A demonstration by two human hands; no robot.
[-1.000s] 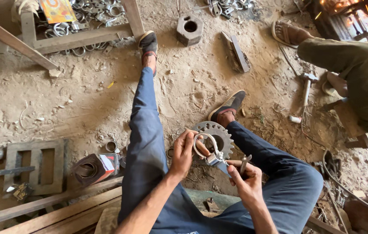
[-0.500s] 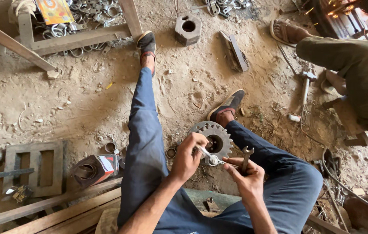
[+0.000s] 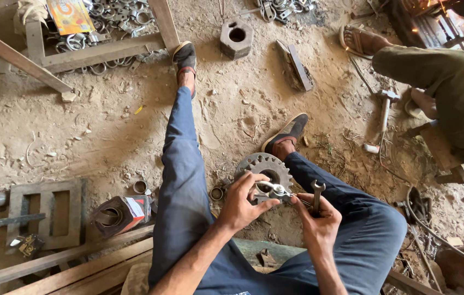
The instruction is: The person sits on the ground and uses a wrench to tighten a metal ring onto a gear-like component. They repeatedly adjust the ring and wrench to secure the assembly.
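Person seated on the dirt floor, legs in blue trousers stretched forward, both hands working between the knees.

Left hand (image 3: 241, 203): fingers curled and pinched on a small shiny metal fitting (image 3: 273, 190), holding it just above the floor. Fitting sits directly in front of a toothed steel sprocket (image 3: 265, 166), which lies flat on the ground beside the person's right shoe (image 3: 288, 133). Cannot tell whether fitting touches sprocket.

Right hand (image 3: 316, 216): fist closed around an open-ended wrench (image 3: 316, 195), jaw end sticking up from the fist. Fingertips of this hand meet the fitting's right end.

Nearby: 1 small metal ring (image 3: 217, 193) on the ground just left of the sprocket. Red and white canister (image 3: 120, 213) on its side near the left thigh. Grey rectangular metal frame (image 3: 46, 210) farther left. Square metal block with a round hole (image 3: 236, 37) well ahead, near the left shoe (image 3: 184, 57). Hammer (image 3: 385, 106) lying in the dirt to the right.

Second person at upper right: olive sleeve (image 3: 442, 71), sandalled foot (image 3: 360, 41).
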